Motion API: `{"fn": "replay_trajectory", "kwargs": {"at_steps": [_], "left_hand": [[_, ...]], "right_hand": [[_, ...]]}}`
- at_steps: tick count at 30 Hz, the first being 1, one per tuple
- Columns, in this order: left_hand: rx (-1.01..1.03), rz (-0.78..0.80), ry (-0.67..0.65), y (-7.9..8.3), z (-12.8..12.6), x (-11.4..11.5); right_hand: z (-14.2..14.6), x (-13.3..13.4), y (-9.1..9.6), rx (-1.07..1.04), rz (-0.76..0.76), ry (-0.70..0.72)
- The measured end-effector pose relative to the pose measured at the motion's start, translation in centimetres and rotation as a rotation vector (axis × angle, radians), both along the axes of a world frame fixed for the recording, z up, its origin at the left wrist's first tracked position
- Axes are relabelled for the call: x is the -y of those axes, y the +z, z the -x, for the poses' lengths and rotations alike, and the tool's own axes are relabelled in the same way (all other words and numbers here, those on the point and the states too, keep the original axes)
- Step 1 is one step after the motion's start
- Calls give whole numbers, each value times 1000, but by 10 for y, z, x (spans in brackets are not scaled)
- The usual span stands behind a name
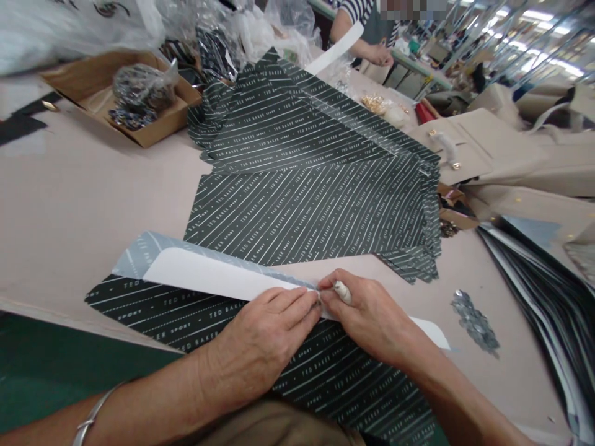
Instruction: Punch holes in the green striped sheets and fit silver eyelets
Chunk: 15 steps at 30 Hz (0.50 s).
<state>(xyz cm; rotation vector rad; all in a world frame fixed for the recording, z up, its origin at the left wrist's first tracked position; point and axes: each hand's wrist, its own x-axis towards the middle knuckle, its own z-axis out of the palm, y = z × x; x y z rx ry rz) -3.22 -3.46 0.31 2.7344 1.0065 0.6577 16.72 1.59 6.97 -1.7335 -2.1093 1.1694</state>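
Note:
A dark green printed bag with white striped lettering lies flat at the table's near edge. Its flap is folded over, showing a white strip. My left hand rests on the bag with fingers stretched flat, pressing the flap's edge. Touching it fingertip to fingertip, my right hand is closed in a pinch on the same flap edge; a bandaged finger shows on it.
A spread stack of matching printed bags lies behind. A cardboard tray with a plastic packet stands at far left. Small metal pieces lie to the right. Beige fabric pieces and another person's arm are beyond.

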Motion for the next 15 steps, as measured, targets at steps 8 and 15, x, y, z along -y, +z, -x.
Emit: {"fn": "replay_trajectory", "kwargs": {"at_steps": [8, 15], "left_hand": [[-160, -13, -55, 17, -1, -9], [-146, -25, -90, 12, 6, -11]], "right_hand": [[-20, 20, 27, -1073, -168, -722], [-5, 17, -27, -1419, -142, -1040]]}}
